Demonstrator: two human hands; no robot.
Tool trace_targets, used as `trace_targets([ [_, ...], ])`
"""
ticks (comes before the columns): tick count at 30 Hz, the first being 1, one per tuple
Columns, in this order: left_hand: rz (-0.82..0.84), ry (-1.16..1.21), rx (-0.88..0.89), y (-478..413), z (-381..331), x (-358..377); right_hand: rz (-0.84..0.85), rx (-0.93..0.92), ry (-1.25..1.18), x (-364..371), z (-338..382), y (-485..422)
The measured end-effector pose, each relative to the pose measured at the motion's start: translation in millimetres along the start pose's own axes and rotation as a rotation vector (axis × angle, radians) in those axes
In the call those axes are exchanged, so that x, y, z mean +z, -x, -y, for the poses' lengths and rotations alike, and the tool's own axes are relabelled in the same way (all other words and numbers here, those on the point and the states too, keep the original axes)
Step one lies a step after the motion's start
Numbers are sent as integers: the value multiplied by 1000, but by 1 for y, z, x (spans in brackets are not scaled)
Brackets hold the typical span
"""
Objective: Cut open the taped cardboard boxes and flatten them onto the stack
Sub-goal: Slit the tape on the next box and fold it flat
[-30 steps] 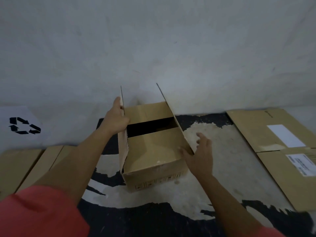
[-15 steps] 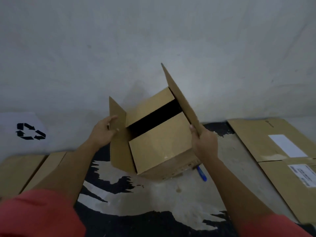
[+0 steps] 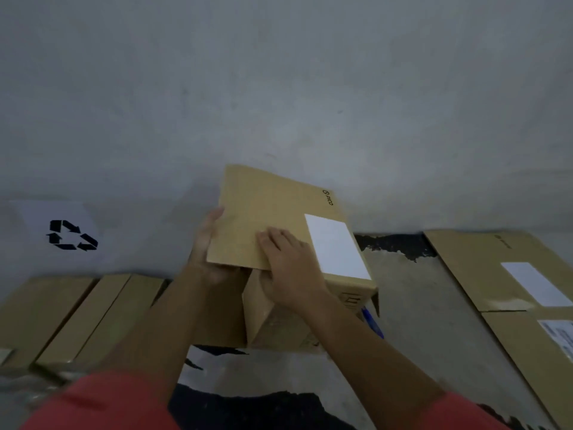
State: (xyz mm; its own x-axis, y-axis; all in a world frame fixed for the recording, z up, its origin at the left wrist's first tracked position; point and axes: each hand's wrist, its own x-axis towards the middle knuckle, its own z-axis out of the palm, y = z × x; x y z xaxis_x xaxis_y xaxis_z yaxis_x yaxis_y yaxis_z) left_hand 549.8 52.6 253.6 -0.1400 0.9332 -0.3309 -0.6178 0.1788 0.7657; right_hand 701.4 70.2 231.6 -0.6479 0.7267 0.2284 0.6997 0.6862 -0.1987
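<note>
Before the grey wall, at frame centre, the cardboard box, open-side up a moment ago, is now turned over, left hand and right hand each with grip closed on its flap, so flattening seems next.

The left hand grips the cardboard box at its left edge. The right hand pinches the box's top panel. A blue pen lies just right of the box.

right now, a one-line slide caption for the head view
Left hand and right hand hold a white-labelled cardboard box beside flattened boxes on the floor.
</note>
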Motion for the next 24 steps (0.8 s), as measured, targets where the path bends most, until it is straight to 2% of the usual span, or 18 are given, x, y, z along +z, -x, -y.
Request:
trace_targets([
  [2,-80,-268,-19,1,-16,-15,143,-11,-216,-9,-2,1],
  [4,-151,-496,-75,0,-24,-35,82,39,-449,-15,-11,3],
  [6,-219,-588,-115,1,-30,-52,-40,263,-604,-18,-30,0],
  [9,-324,-704,-108,1,-32,-73,-131,656,-611,-9,-80,-1],
  [11,-365,-825,-119,-2,-30,-83,-52,919,-784,-5,-102,5],
  [13,-401,-948,-122,-3,-26,-83,124,1131,-1025,-4,-106,16],
  [14,-434,-1019,-106,-6,-25,-81,219,1180,-1099,-1,-108,21],
  [16,-553,-1247,-27,-8,-24,-70,300,1201,-1187,3,-109,25],
  [18,-634,-1509,220,-5,-22,-45,214,1229,-1252,6,-115,21],
  [19,-566,-1593,357,-6,-18,-28,151,1244,-1238,4,-118,20],
  [21,-259,-1752,472,-9,0,9,78,1263,-1166,3,-130,20],
  [23,4,-1950,403,-19,26,33,19,1272,-1136,0,-146,26],
  [24,78,-2048,349,-25,37,38,0,1239,-1181,0,-156,31],
])
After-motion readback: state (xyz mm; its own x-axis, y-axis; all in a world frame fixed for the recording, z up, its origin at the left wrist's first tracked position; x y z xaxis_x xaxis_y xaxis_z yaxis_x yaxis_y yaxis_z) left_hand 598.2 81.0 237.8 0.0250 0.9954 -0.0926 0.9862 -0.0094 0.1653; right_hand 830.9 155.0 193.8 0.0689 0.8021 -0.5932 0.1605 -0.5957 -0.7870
